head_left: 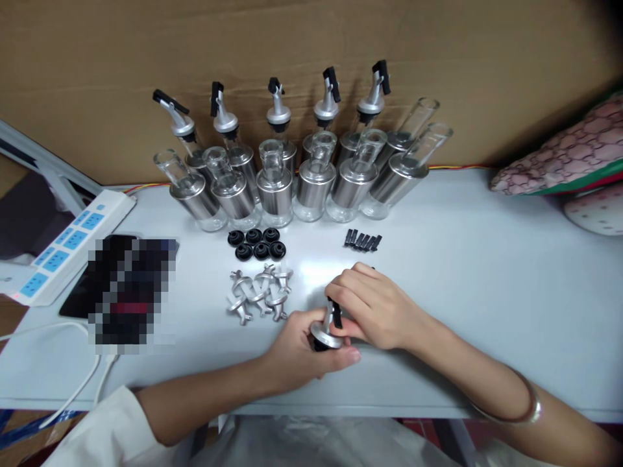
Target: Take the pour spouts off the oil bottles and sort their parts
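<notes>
Near the table's front edge, my left hand is closed around the base of a pour spout with a silver body and black stopper. My right hand pinches the spout's black flip lever from above. To the left lie several loose silver spout bodies, and behind them black rubber stoppers in two rows. A small row of black levers lies beyond my right hand. The spout's underside is partly hidden by my left fingers.
Several glass bottles with metal sleeves stand along the cardboard backing; those behind carry fitted spouts. At the left are a power strip, a dark phone and a white cable. A patterned bag sits at the right.
</notes>
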`<state>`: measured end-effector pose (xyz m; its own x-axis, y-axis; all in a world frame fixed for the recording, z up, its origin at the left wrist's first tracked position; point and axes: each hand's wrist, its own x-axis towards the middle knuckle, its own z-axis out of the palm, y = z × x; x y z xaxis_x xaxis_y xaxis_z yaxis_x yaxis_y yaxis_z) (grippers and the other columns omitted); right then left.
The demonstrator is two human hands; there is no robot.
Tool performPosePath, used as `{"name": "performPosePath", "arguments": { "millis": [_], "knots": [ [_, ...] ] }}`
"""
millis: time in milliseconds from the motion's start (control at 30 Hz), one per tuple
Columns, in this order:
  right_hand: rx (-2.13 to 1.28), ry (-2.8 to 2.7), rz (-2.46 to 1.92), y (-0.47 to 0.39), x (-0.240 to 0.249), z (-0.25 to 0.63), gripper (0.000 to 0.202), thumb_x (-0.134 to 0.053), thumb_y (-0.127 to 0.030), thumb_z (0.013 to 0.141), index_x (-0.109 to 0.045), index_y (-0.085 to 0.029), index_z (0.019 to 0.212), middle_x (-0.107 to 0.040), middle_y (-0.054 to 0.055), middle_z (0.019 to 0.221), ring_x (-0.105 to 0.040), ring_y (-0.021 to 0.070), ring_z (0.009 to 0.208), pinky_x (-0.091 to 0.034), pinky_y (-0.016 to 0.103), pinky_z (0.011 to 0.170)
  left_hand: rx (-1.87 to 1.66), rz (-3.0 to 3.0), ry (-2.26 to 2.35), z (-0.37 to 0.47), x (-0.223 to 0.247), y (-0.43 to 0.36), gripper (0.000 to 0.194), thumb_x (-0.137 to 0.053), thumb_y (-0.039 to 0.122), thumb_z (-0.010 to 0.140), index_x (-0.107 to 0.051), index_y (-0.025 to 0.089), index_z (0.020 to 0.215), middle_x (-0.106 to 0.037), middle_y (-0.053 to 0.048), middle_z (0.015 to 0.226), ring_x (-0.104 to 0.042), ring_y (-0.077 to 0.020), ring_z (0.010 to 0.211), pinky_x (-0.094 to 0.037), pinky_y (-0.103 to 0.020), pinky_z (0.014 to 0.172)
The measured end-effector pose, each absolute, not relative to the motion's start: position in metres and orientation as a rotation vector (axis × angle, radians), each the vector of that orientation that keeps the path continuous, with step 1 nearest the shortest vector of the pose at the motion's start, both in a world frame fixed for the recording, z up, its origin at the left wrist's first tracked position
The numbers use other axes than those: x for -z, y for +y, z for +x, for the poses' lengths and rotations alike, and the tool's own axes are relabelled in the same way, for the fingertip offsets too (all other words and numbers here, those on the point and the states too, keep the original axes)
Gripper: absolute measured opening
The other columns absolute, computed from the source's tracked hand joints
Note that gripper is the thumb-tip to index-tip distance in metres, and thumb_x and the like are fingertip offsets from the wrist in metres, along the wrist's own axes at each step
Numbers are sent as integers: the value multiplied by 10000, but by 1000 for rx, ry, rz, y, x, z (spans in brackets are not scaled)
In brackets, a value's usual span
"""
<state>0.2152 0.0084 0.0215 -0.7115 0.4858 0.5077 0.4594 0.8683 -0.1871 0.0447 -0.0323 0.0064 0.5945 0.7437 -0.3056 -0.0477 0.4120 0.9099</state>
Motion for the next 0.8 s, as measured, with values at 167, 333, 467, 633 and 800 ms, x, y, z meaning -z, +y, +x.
{"name": "performPosePath", "arguments": {
  "millis": [167, 333, 467, 633, 800],
  "knots": [
    [-99, -2474, -603, 9, -26, 216, 454, -269, -361, 1035, -587, -132, 805, -576, 50, 642, -438, 168, 601, -347, 298, 577, -545, 1022, 782, 44, -7, -30, 295, -783, 352, 624, -576, 154, 693, -484, 53, 536, -383, -61, 470, -291, -223, 468],
    [-60, -2425, -594, 9, -24, 217, 424, -324, -393, 1024, -592, -135, 820, -579, 45, 641, -452, 159, 602, -342, 292, 577, -552, 1104, 763, 44, -5, -28, 353, -765, 391, 649, -503, 158, 612, -412, 61, 540, -339, -64, 512, -252, -225, 485],
    [-46, -2388, -719, 9, -22, 217, 596, -260, -594, 974, -565, -162, 698, -540, 35, 586, -425, 158, 559, -292, 306, 554, -540, 1138, 740, 44, 0, -30, 434, -799, 463, 630, -484, 165, 611, -372, 74, 528, -303, -60, 503, -218, -227, 474],
    [-11, -2418, -688, 10, -23, 215, 666, -198, -623, 967, -514, -185, 578, -441, 0, 510, -354, 145, 504, -251, 294, 528, -519, 1153, 724, 43, 5, -31, 559, -811, 630, 516, -571, 148, 668, -433, 67, 512, -332, -68, 492, -247, -228, 461],
    [112, -2434, -703, 8, -25, 212, 671, -163, -489, 1021, -510, -178, 538, -447, 15, 495, -343, 150, 490, -276, 290, 517, -493, 1220, 825, 43, 6, -31, 587, -663, 728, 624, -500, 164, 618, -369, 62, 532, -312, -76, 514, -224, -239, 480]
  ]
}}
